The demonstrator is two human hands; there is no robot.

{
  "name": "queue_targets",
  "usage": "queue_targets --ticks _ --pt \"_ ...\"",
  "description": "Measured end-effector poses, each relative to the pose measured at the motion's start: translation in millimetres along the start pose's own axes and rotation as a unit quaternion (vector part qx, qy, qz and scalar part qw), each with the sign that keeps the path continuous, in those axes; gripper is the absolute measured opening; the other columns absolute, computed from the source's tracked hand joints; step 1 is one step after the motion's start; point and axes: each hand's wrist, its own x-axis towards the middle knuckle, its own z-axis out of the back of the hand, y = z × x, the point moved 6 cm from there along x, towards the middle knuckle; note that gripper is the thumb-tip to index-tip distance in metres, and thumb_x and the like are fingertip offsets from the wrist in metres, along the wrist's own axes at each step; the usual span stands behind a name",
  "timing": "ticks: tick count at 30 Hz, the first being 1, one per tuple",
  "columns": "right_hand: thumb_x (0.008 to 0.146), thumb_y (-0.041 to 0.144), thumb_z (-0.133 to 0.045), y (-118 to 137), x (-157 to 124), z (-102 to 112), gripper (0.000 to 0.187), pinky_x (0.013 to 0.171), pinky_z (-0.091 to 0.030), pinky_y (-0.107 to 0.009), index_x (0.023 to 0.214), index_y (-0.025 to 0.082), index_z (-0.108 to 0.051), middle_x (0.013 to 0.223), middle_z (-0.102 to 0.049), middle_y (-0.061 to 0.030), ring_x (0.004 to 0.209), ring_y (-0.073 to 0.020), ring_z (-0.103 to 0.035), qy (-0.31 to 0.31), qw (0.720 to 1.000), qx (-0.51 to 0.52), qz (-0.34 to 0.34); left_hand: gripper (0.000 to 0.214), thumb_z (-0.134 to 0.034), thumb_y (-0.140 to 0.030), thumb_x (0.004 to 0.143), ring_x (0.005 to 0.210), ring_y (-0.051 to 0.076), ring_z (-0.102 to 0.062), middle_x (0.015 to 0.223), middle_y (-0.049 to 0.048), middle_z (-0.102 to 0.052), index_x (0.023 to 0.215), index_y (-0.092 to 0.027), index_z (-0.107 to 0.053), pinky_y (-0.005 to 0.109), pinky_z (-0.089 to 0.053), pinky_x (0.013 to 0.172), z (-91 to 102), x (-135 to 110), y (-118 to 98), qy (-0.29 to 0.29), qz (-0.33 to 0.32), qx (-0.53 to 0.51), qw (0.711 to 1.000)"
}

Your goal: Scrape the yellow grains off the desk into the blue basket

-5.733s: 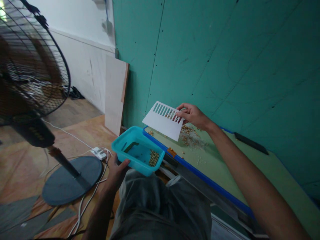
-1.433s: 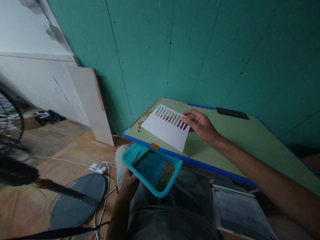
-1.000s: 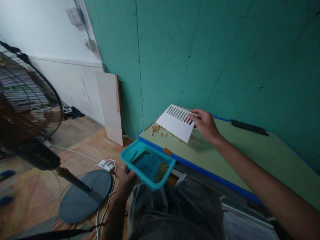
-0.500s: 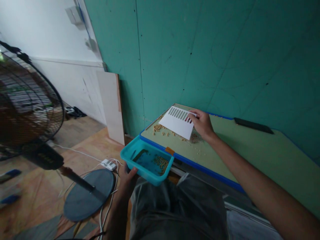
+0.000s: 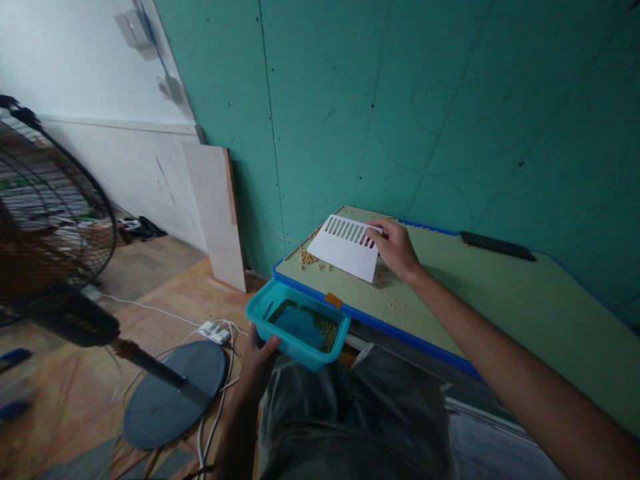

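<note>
My right hand (image 5: 395, 248) grips a white slotted scraper card (image 5: 345, 247) by its upper right corner, its lower edge resting on the green table (image 5: 500, 287). Yellow beans (image 5: 307, 256) lie loose on the table by the card's left end, near the far left corner. My left hand (image 5: 260, 357) holds a teal plastic tray (image 5: 280, 333) by its near rim, just below the table's blue front edge (image 5: 380, 325). The tray holds a heap of beans (image 5: 327, 328) at its right side and a dark strip on its floor.
A standing fan (image 5: 50, 240) with a round dark base (image 5: 173, 390) is on the floor at left. A white power strip (image 5: 213, 331) and cables lie beside it. A pale board (image 5: 217, 213) leans on the teal wall. A black flat object (image 5: 497, 245) lies at the table's back.
The card has come down from the air onto the table near the back left corner. The tray has levelled out, and its beans have spread along the right side.
</note>
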Motion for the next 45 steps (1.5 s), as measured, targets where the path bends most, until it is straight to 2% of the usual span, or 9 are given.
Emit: queue_targets --ticks 3,9,17,24,35,41,45 --pt "0.082 0.046 -0.068 1 -1 -2 0.031 0.066 -0.053 -0.033 0.100 0.020 -0.072 0.085 -0.078 -0.0068 0.074 -0.0224 -0.072 0.005 1.000 0.011 -0.003 0.094 -0.105 -0.045 0.058 0.097 0.032 -0.080 0.106 0.0077 -0.081 0.140 -0.026 -0.065 0.040 -0.068 0.082 0.1 1 1 0.003 0.000 0.000 1.000" --pt "0.082 0.045 -0.068 5 -4 -6 0.032 0.065 -0.052 -0.032 0.100 0.019 -0.073 0.086 -0.078 -0.0073 0.074 -0.0217 -0.072 0.015 1.000 0.020 -0.006 0.090 -0.103 -0.041 0.061 0.101 0.032 -0.080 0.118 0.0107 -0.081 0.141 -0.026 -0.065 0.036 -0.068 0.081 -1.5 1 0 0.011 -0.005 -0.015 1.000" --pt "0.080 0.043 -0.068 8 -6 -6 0.031 0.066 -0.052 -0.033 0.096 0.017 -0.073 0.076 -0.075 -0.0051 0.069 -0.0211 -0.070 0.011 1.000 0.024 -0.004 0.085 -0.104 -0.042 0.060 0.095 0.029 -0.080 0.110 0.0081 -0.081 0.134 -0.024 -0.066 0.035 -0.068 0.079 1.4 2 2 0.011 -0.010 -0.017 1.000" --pt "0.077 0.043 -0.069 5 -4 -5 0.030 0.062 -0.050 -0.032 0.092 0.018 -0.073 0.075 -0.075 -0.0062 0.067 -0.0212 -0.069 -0.004 0.999 0.037 -0.009 0.093 -0.105 -0.046 0.058 0.101 0.031 -0.079 0.108 0.0077 -0.080 0.139 -0.026 -0.064 0.039 -0.068 0.085 -2.9 0 3 0.004 0.002 -0.014 1.000" --pt "0.076 0.042 -0.067 3 -3 -6 0.028 0.060 -0.044 -0.030 0.088 0.018 -0.074 0.075 -0.073 -0.0047 0.065 -0.0186 -0.063 -0.003 1.000 0.029 -0.008 0.102 -0.106 -0.045 0.055 0.101 0.034 -0.080 0.119 0.0118 -0.081 0.145 -0.027 -0.061 0.042 -0.068 0.085 -8.5 -2 3 0.002 0.012 -0.020 1.000" --pt "0.075 0.041 -0.066 3 -4 -7 0.028 0.059 -0.045 -0.030 0.089 0.018 -0.074 0.076 -0.073 -0.0049 0.065 -0.0191 -0.063 0.003 0.999 0.034 -0.015 0.100 -0.105 -0.041 0.056 0.102 0.035 -0.080 0.116 0.0124 -0.082 0.145 -0.025 -0.062 0.042 -0.068 0.087 -12.4 -4 6 0.002 0.012 -0.026 1.000" --pt "0.074 0.040 -0.066 4 -4 -8 0.029 0.058 -0.045 -0.029 0.090 0.017 -0.074 0.075 -0.072 -0.0045 0.065 -0.0187 -0.063 0.007 0.999 0.038 -0.019 0.100 -0.106 -0.045 0.054 0.098 0.034 -0.081 0.107 0.0099 -0.083 0.143 -0.024 -0.064 0.040 -0.068 0.084 -12.5 -2 8 -0.001 0.009 -0.017 1.000"
